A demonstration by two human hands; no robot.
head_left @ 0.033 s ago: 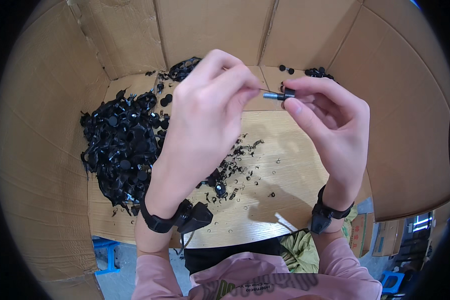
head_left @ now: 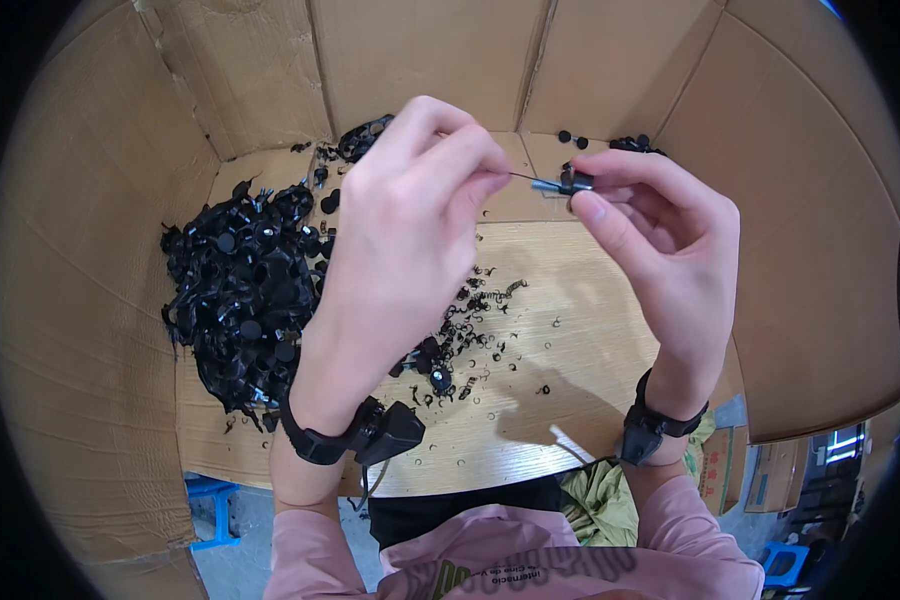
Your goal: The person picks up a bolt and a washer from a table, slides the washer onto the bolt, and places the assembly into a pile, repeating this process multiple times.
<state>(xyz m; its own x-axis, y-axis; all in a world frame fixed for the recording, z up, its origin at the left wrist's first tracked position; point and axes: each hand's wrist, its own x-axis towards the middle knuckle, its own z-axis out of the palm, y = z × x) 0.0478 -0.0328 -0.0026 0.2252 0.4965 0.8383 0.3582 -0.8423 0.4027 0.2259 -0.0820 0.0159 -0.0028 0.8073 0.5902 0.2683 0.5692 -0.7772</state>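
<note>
Our left hand [head_left: 400, 220] shifted leftward, pinching a strand [head_left: 524, 177] apparently not yet detached from the bolt [head_left: 575, 182] our right hand [head_left: 678, 225] clamped.

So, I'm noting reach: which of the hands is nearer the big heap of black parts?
Left. The left hand is to the right of the heap; the right hand is farther right, holding a threaded black part.

A fisheye lens, the left one of a pair worn on the head, looks steeply down and forward — from above the shirt [head_left: 470, 525] at the lower edge, over the tabletop [head_left: 600, 330] mid-frame, to cardboard walls [head_left: 420, 60] along the top — with left hand [head_left: 410, 205] and right hand [head_left: 675, 220] fairly near.
</note>
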